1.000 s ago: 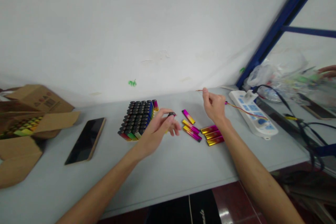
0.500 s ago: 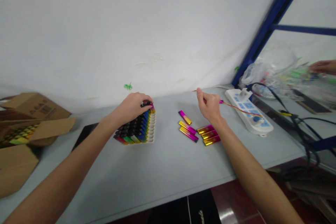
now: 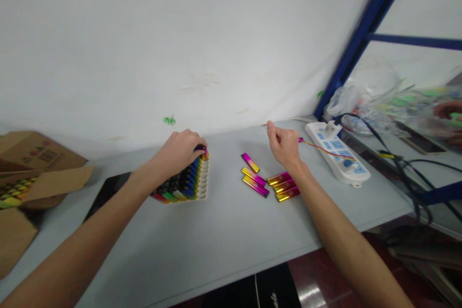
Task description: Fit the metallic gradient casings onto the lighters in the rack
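The left hand (image 3: 182,148) pinches a lighter (image 3: 205,152) near-upright at the far right corner of the white tray (image 3: 203,182); the right hand (image 3: 285,145) grips a thin wire (image 3: 316,147).

Site type: workshop, apparently a small assembly or packing station. Reference item: the power strip (image 3: 337,154), which lies on a plain grey table (image 3: 224,245). Indicators: left of the power strip, a white tray (image 3: 203,185) carries rows of upright lighter-shaped units (image 3: 183,185); farther left, an open carton (image 3: 43,154) contains rows of small coloured pieces (image 3: 16,191). Behind the power strip is a scuffed bare wall (image 3: 144,57). To its right: a blue metal frame (image 3: 361,38), plastic bags (image 3: 344,100) and another person's hand (image 3: 447,108).
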Demonstrator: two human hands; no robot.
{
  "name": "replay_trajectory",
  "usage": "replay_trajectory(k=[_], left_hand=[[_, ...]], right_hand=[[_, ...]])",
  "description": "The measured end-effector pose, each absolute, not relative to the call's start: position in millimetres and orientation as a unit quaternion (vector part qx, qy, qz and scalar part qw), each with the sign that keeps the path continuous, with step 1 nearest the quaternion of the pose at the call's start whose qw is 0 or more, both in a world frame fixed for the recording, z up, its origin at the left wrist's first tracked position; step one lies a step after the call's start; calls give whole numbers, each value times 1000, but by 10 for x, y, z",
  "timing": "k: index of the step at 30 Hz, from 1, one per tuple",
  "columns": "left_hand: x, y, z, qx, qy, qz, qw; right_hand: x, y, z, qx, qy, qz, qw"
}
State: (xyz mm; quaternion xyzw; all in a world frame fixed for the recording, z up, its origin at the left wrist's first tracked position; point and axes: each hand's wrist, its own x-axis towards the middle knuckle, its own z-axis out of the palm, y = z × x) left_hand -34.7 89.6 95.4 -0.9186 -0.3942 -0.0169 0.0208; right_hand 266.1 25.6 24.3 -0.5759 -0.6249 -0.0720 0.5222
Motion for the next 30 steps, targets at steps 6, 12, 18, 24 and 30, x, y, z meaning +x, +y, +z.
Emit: replay_trajectory(k=[6,12,18,24,30], left_hand=[[-431,929,982,-921,-389,-9,-20],[-478,1016,998,-925,-376,-15,-53],[-449,1049,1009,-924,-377,-35,-50],[-459,1070,954,-925,-371,-42,-68],[-499,1061,838,-922,-377,-81,-33]], right_hand=[[2656,264,227,-570,-630,-73,523],[2658,271,234,-573,-627,-69,523],[2661,268,239,-572,-626,-71,526],[2675,273,238,-573,-622,-70,529],[2702,273,241,-579,-611,-75,534]])
